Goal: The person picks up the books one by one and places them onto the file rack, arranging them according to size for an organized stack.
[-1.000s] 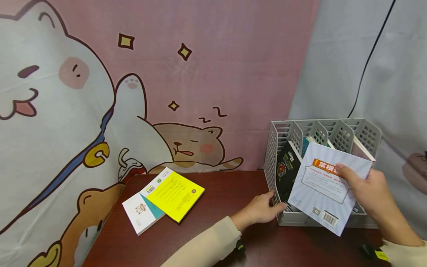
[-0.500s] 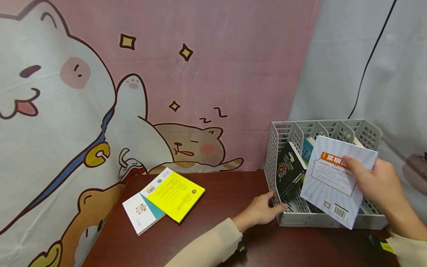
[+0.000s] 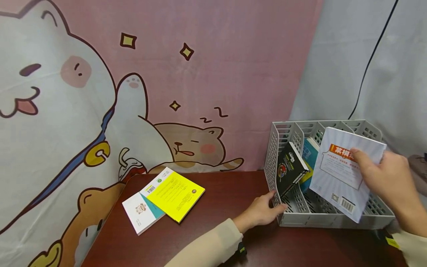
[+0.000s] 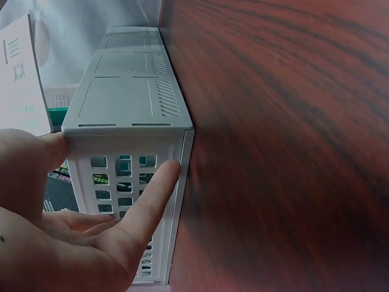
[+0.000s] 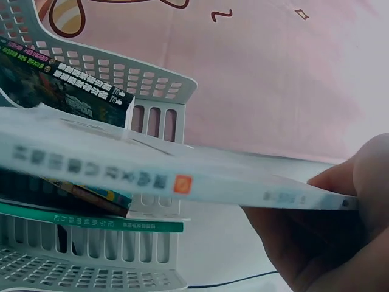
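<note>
In the head view my right hand [image 3: 391, 180] pinches a thin, pale blue-white book [image 3: 347, 174] by its upper right part, thumb across the cover. The book is tilted over the right compartments of a grey plastic file organizer [image 3: 337, 219]. Seen edge-on in the right wrist view, its spine [image 5: 91, 170] carries blurred print and an orange mark. My left hand [image 3: 260, 210] grips the organizer's front left corner; in the left wrist view one finger [image 4: 155, 194] lies along the outer perforated wall. A black book [image 3: 290, 167] and a blue-and-yellow book [image 3: 309, 155] lean inside the left compartments.
On the dark red-brown table [image 3: 230, 193], a yellow book [image 3: 176, 194] overlaps a white-and-teal book [image 3: 140, 211] at left. A green-spined book [image 5: 91, 224] shows in the organizer in the right wrist view. Cartoon-cat cloth [image 3: 233, 74] hangs behind, with a black cable [image 3: 368, 61] at right.
My right hand has carried the pale book rightward and slightly up, uncovering more of the blue-and-yellow book and compartment floors. The left hand stays at the organizer's corner.
</note>
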Available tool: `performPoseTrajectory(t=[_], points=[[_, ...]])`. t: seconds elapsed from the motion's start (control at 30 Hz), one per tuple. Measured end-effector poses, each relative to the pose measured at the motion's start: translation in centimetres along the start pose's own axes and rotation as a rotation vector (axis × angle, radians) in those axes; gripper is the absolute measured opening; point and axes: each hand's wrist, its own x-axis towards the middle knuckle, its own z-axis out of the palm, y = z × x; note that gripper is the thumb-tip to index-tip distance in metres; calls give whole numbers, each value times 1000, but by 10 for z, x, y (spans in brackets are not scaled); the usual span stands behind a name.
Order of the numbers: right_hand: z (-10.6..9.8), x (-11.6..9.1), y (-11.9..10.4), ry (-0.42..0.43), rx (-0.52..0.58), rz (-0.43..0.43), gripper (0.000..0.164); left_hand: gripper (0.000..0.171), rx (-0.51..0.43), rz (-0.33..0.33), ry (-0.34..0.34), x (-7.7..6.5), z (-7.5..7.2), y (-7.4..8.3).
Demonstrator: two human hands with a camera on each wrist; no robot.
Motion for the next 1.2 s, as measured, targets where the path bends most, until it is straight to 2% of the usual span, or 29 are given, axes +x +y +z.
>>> performPoseTrajectory(t=[0.13, 0.3, 0.4, 0.5, 0.8, 1.1, 1.2], points=[[2, 0, -4, 65, 42, 17, 40, 76, 5, 0, 10, 0, 1, -1], [9, 2, -8, 203, 108, 45, 35, 76, 15, 6, 23, -1, 2, 1], [18, 5, -10, 274, 132, 30, 34, 76, 14, 9, 28, -2, 1, 1], [29, 9, -11, 328, 160, -20, 33, 76, 13, 8, 27, -2, 1, 1], [57, 21, -11, 428, 201, -95, 38, 76, 29, -5, 23, -1, 3, 1], [84, 30, -8, 413, 191, -70, 41, 77, 29, 5, 24, 0, 3, 0], [93, 33, -7, 415, 173, -87, 42, 76, 29, 2, 22, -1, 3, 0]])
